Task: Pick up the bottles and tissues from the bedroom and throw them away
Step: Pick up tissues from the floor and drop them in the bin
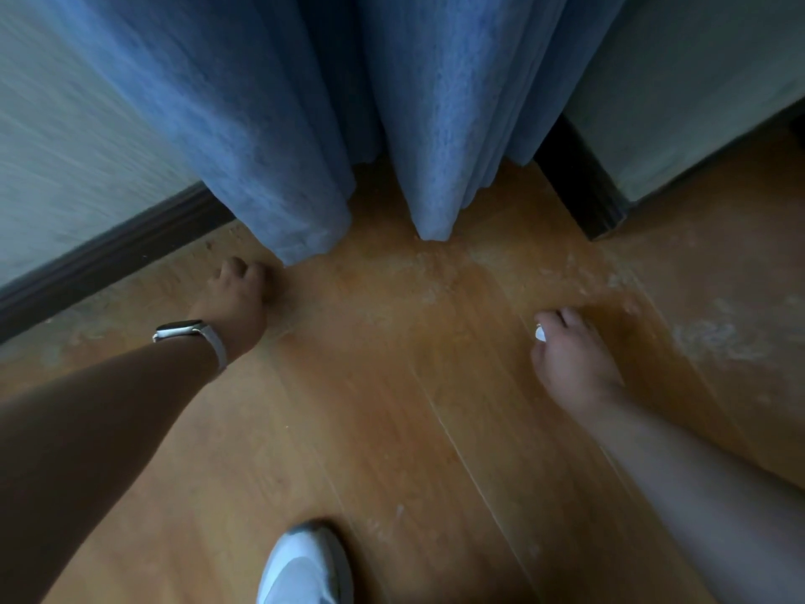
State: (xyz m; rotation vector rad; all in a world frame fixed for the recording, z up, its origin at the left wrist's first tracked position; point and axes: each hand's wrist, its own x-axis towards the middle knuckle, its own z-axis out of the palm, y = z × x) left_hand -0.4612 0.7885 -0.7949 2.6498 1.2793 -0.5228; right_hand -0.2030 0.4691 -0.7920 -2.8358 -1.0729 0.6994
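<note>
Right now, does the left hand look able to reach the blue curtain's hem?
Likely yes: the left hand is right beside the curtain hem, nothing between them. The right hand, farther off, pinches a white scrap.

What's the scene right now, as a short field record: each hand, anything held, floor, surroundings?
left hand: fingers curled, beside the curtain hem; nothing visible in it
right hand: pinches a white scrap, possibly tissue
curtain: blue, hangs to the floor
floor: wood, pale dusty patches
watch: on left wrist
shoe: white, at bottom edge
bottles: none in view
</note>
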